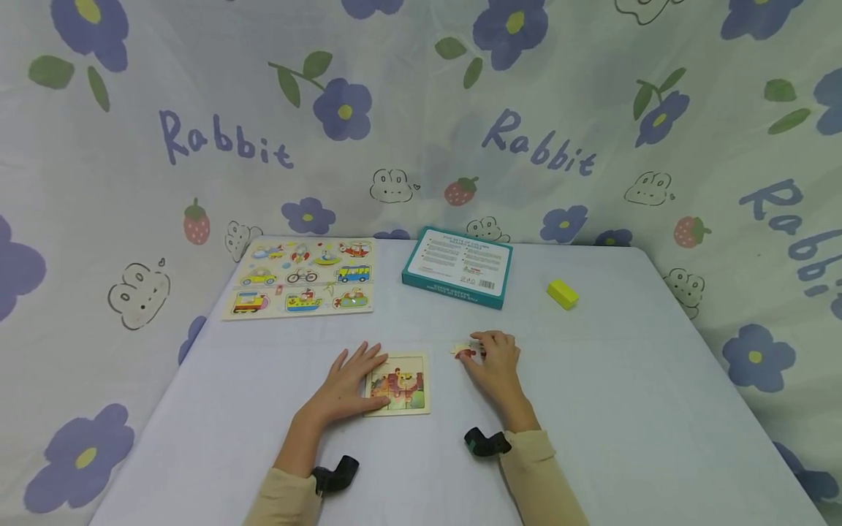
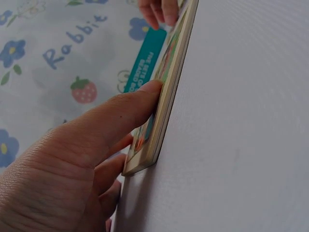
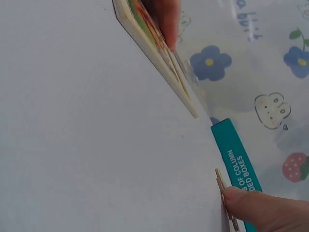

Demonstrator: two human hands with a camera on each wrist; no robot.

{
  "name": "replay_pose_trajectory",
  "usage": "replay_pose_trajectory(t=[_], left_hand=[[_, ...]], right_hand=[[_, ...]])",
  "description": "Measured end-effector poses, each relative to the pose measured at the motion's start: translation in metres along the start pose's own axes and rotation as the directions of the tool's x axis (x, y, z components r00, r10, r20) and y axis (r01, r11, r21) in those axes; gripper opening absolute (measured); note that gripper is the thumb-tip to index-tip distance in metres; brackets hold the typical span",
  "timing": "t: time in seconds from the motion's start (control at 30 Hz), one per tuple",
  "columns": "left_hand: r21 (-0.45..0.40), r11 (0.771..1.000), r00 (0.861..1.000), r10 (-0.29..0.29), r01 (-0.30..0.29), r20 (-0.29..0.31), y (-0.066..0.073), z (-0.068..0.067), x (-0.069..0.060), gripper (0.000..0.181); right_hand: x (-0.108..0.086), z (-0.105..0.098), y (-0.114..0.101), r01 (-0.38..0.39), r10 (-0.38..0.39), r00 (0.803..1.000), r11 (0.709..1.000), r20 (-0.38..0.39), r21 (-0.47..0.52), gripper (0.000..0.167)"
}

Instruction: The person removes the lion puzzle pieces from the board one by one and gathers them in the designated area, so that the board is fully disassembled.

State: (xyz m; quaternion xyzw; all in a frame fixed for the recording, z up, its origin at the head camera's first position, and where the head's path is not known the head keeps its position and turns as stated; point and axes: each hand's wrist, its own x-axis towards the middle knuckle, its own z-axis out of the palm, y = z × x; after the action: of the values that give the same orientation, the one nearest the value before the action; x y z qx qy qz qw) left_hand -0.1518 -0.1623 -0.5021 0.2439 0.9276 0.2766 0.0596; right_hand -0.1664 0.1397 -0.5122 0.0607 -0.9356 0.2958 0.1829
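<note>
Flat on a white-covered table [image 1: 625,431], a square, pale-wood-framed jigsaw tray [image 1: 427,387], partly under a left hand [image 1: 342,387], open, with fingers spread along the left side and thumb resting on the near rim. Inside the tray, flat multicoloured jigsaw pieces [image 1: 403,391] with red, yellow and green printing. To the right, well apart from the tray, a right hand [image 1: 498,364] with fingers bent, pinching small, thin red-and-cream wooden puzzle pieces [image 1: 465,351]; lifted or touching the cloth, impossible to tell. Farther back, from left to right: a rectangular cream board [image 1: 322,282] of colourful vehicles, a flat teal-and-white cardboard box [image 1: 454,272] and a yellow rectangular block [image 1: 562,294].
</note>
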Motion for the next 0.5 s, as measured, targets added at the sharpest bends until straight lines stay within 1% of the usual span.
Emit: replay_pose_trajectory(t=[0.1,0.2,0.37,0.5], left_hand=[[0.003,1.0,1.0,0.006,-0.006,-0.004,0.0006,-0.0005,0.0004,0.082],[0.011,1.0,1.0,0.009,-0.009,-0.006,0.0006,-0.0008,0.0002,0.082],[0.022,1.0,1.0,0.021,-0.021,-0.014,0.0,-0.0006,-0.0002,0.082],[0.016,0.999,0.999,0.029,-0.029,-0.018,-0.0001,-0.0005,-0.0001,0.082]], right_hand=[[-0.0001,-0.0023,0.0019,-0.017,0.018,1.0,0.999,0.005,-0.029,0.047],[-0.0002,-0.0044,0.0041,-0.041,0.041,0.999,0.998,-0.012,-0.041,0.052],[-0.0001,-0.0046,0.0073,-0.067,0.066,0.997,0.997,-0.028,-0.038,0.054],[-0.0002,-0.0034,0.0083,-0.049,0.049,0.999,0.998,0.004,-0.036,0.051]])
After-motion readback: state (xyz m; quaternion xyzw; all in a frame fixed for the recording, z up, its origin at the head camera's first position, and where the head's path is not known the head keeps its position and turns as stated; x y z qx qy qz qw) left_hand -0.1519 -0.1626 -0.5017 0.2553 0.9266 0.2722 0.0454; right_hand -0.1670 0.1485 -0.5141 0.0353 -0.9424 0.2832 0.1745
